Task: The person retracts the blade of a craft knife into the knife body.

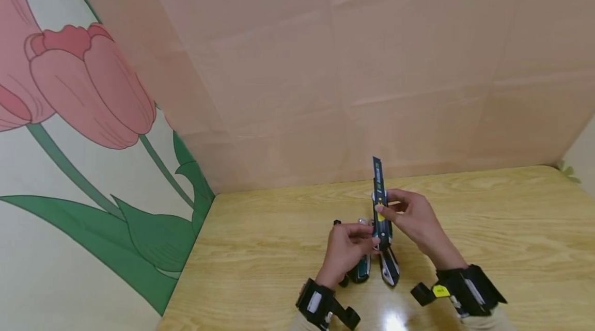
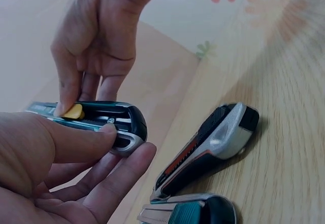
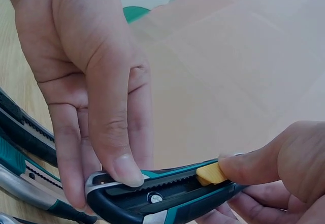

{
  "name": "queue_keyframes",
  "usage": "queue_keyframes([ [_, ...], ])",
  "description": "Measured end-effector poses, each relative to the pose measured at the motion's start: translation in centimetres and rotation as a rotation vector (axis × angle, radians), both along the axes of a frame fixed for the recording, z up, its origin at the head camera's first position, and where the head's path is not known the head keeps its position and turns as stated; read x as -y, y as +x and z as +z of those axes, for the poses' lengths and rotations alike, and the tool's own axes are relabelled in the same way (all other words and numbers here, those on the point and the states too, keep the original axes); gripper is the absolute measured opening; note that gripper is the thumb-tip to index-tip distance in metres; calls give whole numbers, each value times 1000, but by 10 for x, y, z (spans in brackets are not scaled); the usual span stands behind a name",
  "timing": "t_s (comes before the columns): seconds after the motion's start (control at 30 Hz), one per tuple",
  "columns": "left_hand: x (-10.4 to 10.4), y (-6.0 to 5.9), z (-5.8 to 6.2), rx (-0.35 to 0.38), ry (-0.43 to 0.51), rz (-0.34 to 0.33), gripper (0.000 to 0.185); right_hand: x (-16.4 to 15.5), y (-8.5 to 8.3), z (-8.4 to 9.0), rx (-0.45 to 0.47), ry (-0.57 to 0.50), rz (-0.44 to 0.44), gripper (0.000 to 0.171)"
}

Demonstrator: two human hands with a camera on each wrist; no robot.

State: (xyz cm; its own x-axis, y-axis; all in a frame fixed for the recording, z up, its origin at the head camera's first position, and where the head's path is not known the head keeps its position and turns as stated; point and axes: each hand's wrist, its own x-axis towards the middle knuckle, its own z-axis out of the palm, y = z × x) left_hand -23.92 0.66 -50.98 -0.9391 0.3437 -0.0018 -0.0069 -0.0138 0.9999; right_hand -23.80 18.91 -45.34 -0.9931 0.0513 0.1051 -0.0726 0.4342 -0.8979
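Between both sets of fingertips, held above the wooden table: a teal-and-black utility knife, rear end pinched by the left hand, right hand wrapped around the body with thumb on the yellow slider. Risk, probably: slider jumping forward, blade shooting out toward the left fingers. Just below those fingers, two spare cutters lying on the table, clear in the left wrist view, half hidden from the head view.
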Motion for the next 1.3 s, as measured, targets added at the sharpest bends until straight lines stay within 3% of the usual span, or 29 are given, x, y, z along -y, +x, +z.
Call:
queue_keyframes([
  [0.43,1,2,0,30,14,11,18,-3,-4,-5,12,31,41,36],
  [0.8,3,0,4,24,19,22,19,-4,-8,-8,116,-24,44,60],
  [1.0,3,-2,6,-30,6,16,21,-1,-7,-7,48,-28,-1,56],
  [1.3,5,-5,6,-74,-37,26,22,2,-4,-4,-15,-49,4,43],
])
